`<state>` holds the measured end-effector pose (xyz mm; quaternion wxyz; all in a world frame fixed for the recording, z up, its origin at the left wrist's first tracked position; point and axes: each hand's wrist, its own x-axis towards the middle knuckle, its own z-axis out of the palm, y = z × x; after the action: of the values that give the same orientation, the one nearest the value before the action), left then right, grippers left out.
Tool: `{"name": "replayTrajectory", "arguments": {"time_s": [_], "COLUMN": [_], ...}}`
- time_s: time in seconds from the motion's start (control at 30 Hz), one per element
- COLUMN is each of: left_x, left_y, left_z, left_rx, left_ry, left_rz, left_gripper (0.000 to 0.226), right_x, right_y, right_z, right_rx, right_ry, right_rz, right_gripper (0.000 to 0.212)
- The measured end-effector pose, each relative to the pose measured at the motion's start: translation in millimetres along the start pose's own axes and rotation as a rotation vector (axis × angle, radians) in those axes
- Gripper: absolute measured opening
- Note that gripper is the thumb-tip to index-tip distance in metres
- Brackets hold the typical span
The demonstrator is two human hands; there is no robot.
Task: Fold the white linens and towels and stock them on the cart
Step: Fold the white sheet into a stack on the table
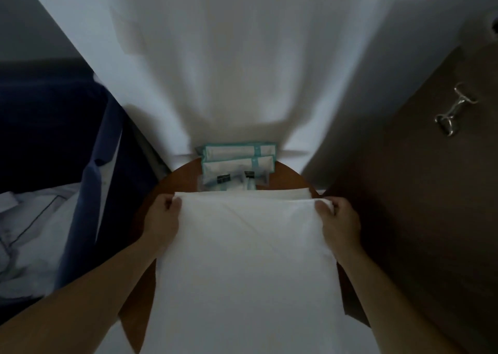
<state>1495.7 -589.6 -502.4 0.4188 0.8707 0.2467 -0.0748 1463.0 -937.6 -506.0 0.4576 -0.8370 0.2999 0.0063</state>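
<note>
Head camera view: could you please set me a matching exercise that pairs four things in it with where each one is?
Things:
1. white linen
2. teal-edged packets
3. metal fitting
4. blue fabric

Places:
a. on the brown panel at the right
b. gripped at its far corners by the left hand and the right hand
c. at the far edge of the round wooden table
d. at the left, beside the table

Pairs: 1-b; 2-c; 3-a; 4-d.
</note>
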Motion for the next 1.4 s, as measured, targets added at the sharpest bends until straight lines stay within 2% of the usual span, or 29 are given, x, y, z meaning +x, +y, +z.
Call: {"name": "replayTrajectory", "arguments": {"time_s": [0.1,0.2,0.23,0.3,0.37,0.43,0.5,0.57,0.8,0.97,1.1,1.2,1.3,1.4], "left_x": [6,0,-6,-23,-49,-74,-85,-85,-75,-90,-128,-158,-186,-201], "left_y": [-3,-5,-6,-11,-20,-30,-43,-56,-82,-76,-110,-135,-144,-135], "left_z": [12,13,11,10,15,26,38,46,63,48,20,1,-11,-15], "left_rx": [0.082,0.005,0.051,0.312,0.566,0.677,0.754,0.807,0.793,0.800,0.808,0.697,0.324,0.200], "left_ry": [-0.093,-0.135,-0.120,-0.044,-0.074,-0.218,-0.299,-0.303,-0.239,-0.319,-0.356,-0.242,-0.226,-0.212], "left_rz": [-0.053,-0.020,0.026,0.203,0.471,0.654,0.687,0.673,0.736,0.657,0.561,0.356,0.070,-0.047], "left_gripper": [0.033,0.052,0.062,0.077,0.078,0.075,0.076,0.077,0.074,0.081,0.080,0.079,0.070,0.058], "right_x": [-4,-18,-25,-46,-76,-106,-122,-123,-118,-128,-172,-203,-222,-224], "right_y": [12,17,17,14,14,19,31,45,77,66,83,107,113,105], "right_z": [11,11,9,6,9,20,31,36,58,50,33,7,-11,-17], "right_rx": [-0.010,-0.056,-0.116,-0.311,-0.588,-0.798,-0.890,-0.914,-0.908,-0.914,-0.941,-0.881,-0.668,-0.552], "right_ry": [-0.017,-0.004,0.010,0.041,0.015,-0.095,-0.202,-0.240,-0.164,-0.225,-0.282,-0.268,-0.231,-0.220], "right_rz": [0.109,0.099,0.073,-0.046,-0.256,-0.417,-0.438,-0.410,-0.429,-0.402,-0.394,-0.176,0.072,0.190], "right_gripper": [0.038,0.060,0.070,0.080,0.081,0.076,0.074,0.074,0.072,0.075,0.078,0.086,0.091,0.087]}}
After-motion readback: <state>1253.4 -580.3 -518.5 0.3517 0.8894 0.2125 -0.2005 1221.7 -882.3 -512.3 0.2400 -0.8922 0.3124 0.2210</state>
